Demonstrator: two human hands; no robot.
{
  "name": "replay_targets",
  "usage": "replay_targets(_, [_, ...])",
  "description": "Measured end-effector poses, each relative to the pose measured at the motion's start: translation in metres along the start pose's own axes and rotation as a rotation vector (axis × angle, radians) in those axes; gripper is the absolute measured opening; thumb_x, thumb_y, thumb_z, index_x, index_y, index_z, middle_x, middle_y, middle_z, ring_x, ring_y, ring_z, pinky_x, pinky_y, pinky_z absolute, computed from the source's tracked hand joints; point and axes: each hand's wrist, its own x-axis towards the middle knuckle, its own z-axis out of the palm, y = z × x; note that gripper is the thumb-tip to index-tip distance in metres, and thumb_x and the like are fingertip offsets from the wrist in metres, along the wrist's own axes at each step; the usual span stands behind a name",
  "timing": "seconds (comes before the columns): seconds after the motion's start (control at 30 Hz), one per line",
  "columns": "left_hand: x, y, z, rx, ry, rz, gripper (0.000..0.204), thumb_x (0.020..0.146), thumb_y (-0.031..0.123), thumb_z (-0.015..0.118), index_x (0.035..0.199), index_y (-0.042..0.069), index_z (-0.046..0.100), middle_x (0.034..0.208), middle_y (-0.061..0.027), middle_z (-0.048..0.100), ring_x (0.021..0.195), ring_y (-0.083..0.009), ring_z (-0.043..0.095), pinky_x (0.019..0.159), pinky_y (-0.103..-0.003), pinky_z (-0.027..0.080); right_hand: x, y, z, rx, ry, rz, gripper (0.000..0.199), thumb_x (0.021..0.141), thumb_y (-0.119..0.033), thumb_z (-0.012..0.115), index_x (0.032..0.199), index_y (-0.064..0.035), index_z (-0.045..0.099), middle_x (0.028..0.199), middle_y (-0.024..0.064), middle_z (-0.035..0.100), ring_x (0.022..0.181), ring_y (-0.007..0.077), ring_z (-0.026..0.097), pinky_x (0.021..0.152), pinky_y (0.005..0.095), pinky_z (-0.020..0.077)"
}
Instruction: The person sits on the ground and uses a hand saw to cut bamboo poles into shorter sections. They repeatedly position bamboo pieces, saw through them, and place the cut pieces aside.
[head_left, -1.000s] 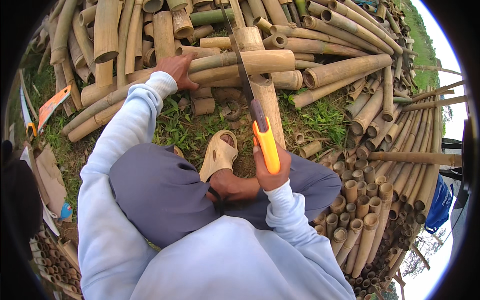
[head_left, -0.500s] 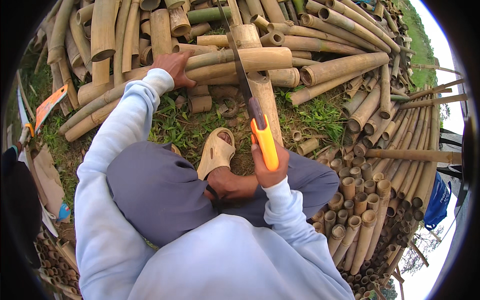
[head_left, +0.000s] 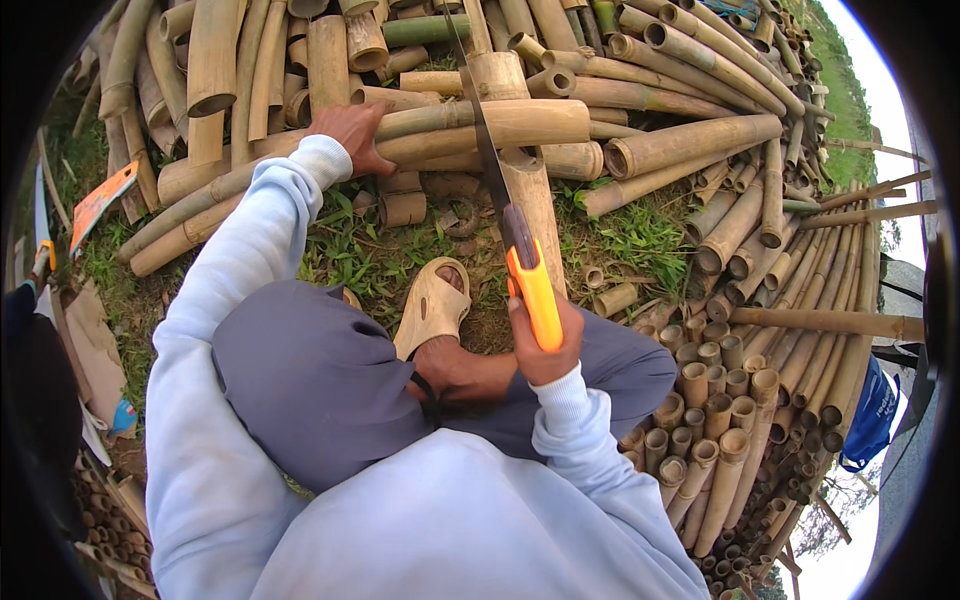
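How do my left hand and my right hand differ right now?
The left hand is stretched forward, pressed flat on a bamboo pole; the right hand stays close to the body. The left hand holds no tool; the right hand grips the orange handle of a saw, its blade across the bamboo. Both come out of pale blue sleeves.

Saw (head_left: 505, 215) and right hand (head_left: 545, 345) slightly nearer the body, blade farther back across the bamboo pole (head_left: 480, 125).

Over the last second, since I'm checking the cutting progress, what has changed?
Hardly anything: the right hand keeps its grip on the orange saw, blade across the bamboo pole, with no clear shift. The left hand stays pressed on the bamboo, sandal unmoved.
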Motion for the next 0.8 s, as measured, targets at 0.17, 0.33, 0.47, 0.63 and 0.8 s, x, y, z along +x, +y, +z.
replay_targets(0.17, [-0.001, -0.003, -0.006, -0.001, -0.018, -0.014, 0.086, 0.068, 0.054, 0.081, 0.136, 0.007, 0.057, 0.110, -0.0197, 0.074, 0.099, -0.0376, 0.073, 0.089, -0.045, 0.058, 0.011, 0.009, 0.023, 0.120, -0.008, 0.039, 0.018, 0.092, 0.000, 0.070, 0.109, 0.0055, 0.065, 0.085, 0.0093, 0.067, 0.075, 0.0151, 0.061, 0.071, 0.0295, 0.0502])
replay_targets(0.33, [-0.005, -0.005, 0.000, -0.005, 0.006, -0.024, 0.088, 0.067, 0.053, 0.083, 0.138, 0.010, 0.057, 0.112, -0.0186, 0.074, 0.099, -0.0366, 0.073, 0.090, -0.046, 0.058, -0.112, -0.015, -0.034, -0.095, -0.029, 0.071, 0.030, 0.088, 0.002, 0.068, 0.119, 0.0033, 0.069, 0.089, 0.0166, 0.073, 0.082, 0.0264, 0.076, 0.077, 0.0327, 0.0567])
replay_targets(0.47, [0.002, 0.002, -0.003, -0.028, -0.036, -0.016, 0.091, 0.066, 0.055, 0.084, 0.140, 0.009, 0.057, 0.114, -0.0169, 0.074, 0.101, -0.0363, 0.073, 0.091, -0.045, 0.058, -0.014, 0.010, 0.003, -0.003, 0.032, 0.007, 0.021, 0.090, -0.002, 0.070, 0.110, 0.0037, 0.068, 0.081, 0.0156, 0.069, 0.068, 0.0239, 0.070, 0.066, 0.0340, 0.0536])
replay_targets(0.63, [0.004, 0.003, -0.009, 0.062, -0.015, 0.015, 0.085, 0.069, 0.058, 0.081, 0.136, 0.010, 0.060, 0.114, -0.0174, 0.074, 0.101, -0.0355, 0.073, 0.090, -0.044, 0.059, 0.047, 0.016, 0.030, 0.216, 0.011, -0.057, 0.012, 0.093, -0.004, 0.069, 0.101, 0.0031, 0.064, 0.077, 0.0090, 0.062, 0.070, 0.0147, 0.057, 0.066, 0.0315, 0.0488])
replay_targets(0.8, [-0.011, -0.012, 0.002, 0.005, 0.075, 0.000, 0.081, 0.069, 0.057, 0.082, 0.132, 0.011, 0.061, 0.108, -0.0167, 0.075, 0.099, -0.0347, 0.073, 0.088, -0.044, 0.059, -0.091, -0.005, -0.022, -0.055, -0.052, 0.059, 0.037, 0.091, -0.001, 0.067, 0.128, 0.0056, 0.065, 0.098, 0.0160, 0.074, 0.091, 0.0187, 0.073, 0.084, 0.0310, 0.0544])
